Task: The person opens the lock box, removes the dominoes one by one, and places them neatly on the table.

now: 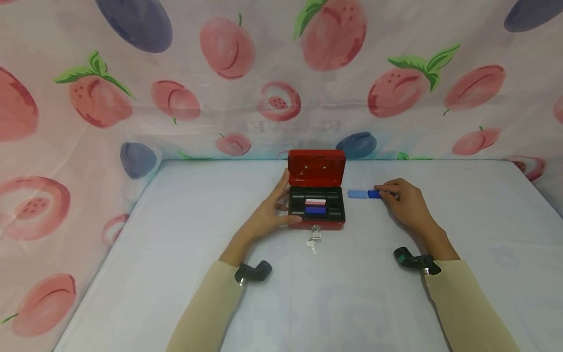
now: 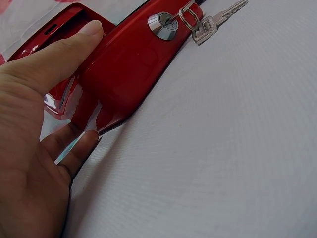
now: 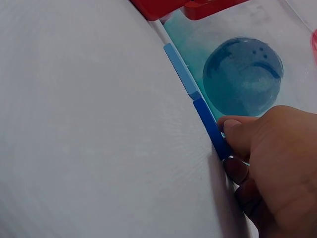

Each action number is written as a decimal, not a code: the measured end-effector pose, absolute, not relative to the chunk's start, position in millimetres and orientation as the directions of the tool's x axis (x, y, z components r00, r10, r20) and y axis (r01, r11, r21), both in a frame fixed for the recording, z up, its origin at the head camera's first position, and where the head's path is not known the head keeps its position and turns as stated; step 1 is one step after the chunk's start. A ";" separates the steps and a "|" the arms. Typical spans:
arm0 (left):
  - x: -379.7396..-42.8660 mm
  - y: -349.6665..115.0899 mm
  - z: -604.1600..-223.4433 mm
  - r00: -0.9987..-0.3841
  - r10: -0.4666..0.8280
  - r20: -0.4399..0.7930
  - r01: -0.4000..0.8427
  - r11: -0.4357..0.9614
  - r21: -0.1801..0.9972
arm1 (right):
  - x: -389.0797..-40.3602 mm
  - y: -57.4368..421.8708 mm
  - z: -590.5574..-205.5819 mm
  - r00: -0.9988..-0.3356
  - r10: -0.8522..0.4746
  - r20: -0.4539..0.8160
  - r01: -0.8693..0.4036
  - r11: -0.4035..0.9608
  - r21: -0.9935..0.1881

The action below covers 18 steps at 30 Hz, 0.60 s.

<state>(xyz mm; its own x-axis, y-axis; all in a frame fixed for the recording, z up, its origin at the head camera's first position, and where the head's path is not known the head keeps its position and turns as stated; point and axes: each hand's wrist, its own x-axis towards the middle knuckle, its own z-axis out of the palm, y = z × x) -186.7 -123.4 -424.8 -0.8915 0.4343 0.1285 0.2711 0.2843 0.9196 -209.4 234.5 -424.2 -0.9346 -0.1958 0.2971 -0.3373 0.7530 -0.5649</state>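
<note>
A small red cash box stands on the table with its lid raised. My left hand holds its left side, thumb over the front rim and fingers along the side wall. In the black inner tray lie a pink-and-white block and dark blue pieces. Right of the box, a light blue block lies end to end with a dark blue block. My right hand pinches the far end of that dark blue block between thumb and fingers.
Keys hang from the lock on the box front. White cloth covers the table. Behind it rises a curtain printed with fruit. A dark camera mount sits on each wrist.
</note>
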 end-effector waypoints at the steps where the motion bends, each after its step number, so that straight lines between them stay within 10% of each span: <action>1: -186.8 -123.3 -424.8 -0.891 0.435 0.132 0.276 0.285 0.918 | -209.3 234.5 -424.2 -0.934 -0.195 0.300 -0.338 0.753 -0.565; 18: -186.2 -123.3 -422.3 -0.891 0.432 0.139 0.285 0.293 0.913 | -206.3 233.2 -413.0 -0.939 -0.124 0.321 -0.299 0.757 -0.581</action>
